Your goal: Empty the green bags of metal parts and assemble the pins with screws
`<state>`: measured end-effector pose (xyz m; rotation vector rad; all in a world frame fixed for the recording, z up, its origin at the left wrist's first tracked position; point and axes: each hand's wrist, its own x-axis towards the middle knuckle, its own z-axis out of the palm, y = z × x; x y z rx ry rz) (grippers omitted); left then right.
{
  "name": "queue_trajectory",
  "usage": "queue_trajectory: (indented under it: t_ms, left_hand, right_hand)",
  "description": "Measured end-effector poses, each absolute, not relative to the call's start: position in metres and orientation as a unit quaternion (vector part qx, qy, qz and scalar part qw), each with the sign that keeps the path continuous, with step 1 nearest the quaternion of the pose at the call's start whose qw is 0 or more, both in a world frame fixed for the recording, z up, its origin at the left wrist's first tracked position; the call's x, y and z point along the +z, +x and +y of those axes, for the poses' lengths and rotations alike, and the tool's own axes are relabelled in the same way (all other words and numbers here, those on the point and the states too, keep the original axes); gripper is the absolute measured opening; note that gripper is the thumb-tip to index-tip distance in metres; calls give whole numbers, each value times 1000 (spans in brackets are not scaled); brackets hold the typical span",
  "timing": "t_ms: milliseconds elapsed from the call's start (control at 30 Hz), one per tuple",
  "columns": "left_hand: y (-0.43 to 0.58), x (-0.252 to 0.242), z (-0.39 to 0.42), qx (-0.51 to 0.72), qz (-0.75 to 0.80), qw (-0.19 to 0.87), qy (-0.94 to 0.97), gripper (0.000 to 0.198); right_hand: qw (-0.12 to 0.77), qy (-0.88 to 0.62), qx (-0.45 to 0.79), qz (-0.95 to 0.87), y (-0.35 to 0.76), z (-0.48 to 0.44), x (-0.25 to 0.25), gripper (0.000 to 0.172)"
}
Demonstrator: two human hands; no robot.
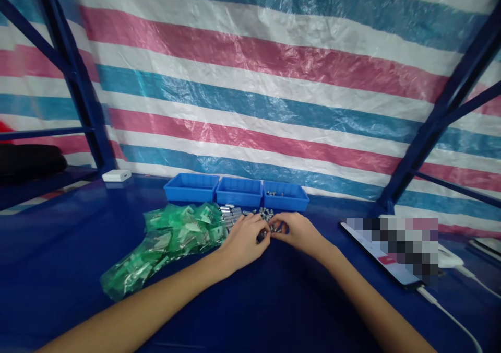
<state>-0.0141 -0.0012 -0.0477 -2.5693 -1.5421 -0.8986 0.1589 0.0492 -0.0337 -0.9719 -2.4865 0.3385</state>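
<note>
Small metal pieces (263,214) lie loose on the blue table (274,301), right at the fingertips. Left hand (245,238) and right hand (298,233) are curled, tips meeting over them; cannot tell whether either grips one. Step, judged: picking pieces singly, which needs a fine pinch. Blue trays (238,192) just behind, green bags (172,238) to the left.

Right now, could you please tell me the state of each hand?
Left hand: fingers curled over the small silver metal parts; grip cannot be told.
Right hand: fingertips curled, meeting the other hand; grip cannot be told.
</note>
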Motion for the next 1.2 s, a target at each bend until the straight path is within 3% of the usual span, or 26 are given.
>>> queue_trajectory:
  t_ms: [333,667,967,1200]
  left_hand:
    - [-14,-43,-1,-288,-517,-11,-806,14]
    - [-14,-44,-1,-307,-526,-33,-793,11]
    - [-15,-42,0,-334,-536,-38,-774,15]
    - [-16,-41,-1,-356,-529,-35,-769,18]
  right_hand:
    - [232,-367,127,-892,156,47,-33,27]
    - [270,-427,53,-862,151,38,-27,18]
    - [420,-387,305,-762,144,43,-28,25]
    - [395,-400,469,-681,143,42,-24,34]
